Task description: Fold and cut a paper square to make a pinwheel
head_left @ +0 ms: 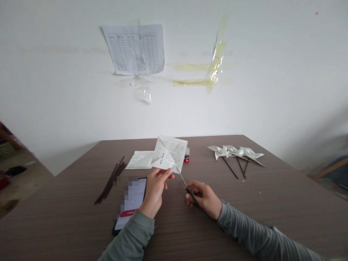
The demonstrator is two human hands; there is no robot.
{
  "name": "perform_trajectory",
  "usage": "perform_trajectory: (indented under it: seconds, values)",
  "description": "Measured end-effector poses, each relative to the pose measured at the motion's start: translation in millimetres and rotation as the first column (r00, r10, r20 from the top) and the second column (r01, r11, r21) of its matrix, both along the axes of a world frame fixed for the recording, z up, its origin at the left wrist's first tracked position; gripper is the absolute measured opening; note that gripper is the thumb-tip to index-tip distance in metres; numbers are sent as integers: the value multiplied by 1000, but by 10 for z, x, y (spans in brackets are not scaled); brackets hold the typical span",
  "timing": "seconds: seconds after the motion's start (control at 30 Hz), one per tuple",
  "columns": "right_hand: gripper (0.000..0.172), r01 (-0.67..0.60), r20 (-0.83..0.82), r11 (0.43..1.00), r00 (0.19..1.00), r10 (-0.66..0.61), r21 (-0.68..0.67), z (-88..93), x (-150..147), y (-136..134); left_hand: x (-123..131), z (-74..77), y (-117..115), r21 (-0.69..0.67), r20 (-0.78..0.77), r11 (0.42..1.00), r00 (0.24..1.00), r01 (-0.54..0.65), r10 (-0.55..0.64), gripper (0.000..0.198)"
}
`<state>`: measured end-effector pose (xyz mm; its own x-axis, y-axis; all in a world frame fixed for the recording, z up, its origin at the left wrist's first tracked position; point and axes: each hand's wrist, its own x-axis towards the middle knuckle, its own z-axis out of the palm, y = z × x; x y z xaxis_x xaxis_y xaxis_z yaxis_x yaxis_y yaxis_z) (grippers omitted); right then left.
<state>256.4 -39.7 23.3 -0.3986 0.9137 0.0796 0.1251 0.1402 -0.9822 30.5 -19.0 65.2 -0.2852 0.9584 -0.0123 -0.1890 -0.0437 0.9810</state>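
Observation:
My left hand (154,192) pinches a folded sheet of printed paper (170,154) at its lower edge and holds it up above the table. My right hand (203,199) grips a pair of scissors (186,186) by the black handles. The narrow blades point up and left, and their tip reaches the lower right corner of the paper. A smartphone (131,203) lies under and just left of my left hand, partly hidden by the wrist and sleeve.
A flat printed sheet (140,160) lies behind the held paper, beside a small red box (186,156). A bundle of dark sticks (111,181) lies at left. Paper pinwheels (235,153) on dark sticks lie at right on the brown wood-grain table (252,210), which stands against a white wall.

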Motion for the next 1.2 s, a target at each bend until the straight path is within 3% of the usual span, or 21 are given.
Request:
perform_trajectory:
  seconds: [0.33,1.2]
  values:
    - [68,38,4,999,999,-38,5,118,-24,-62,14,5,-11,19,-7,1000,1000,11,-11,30]
    - [67,52,-6,999,999,-52,-5,102,-30,-38,22,-1,-24,28,-13,999,999,40,-39,39]
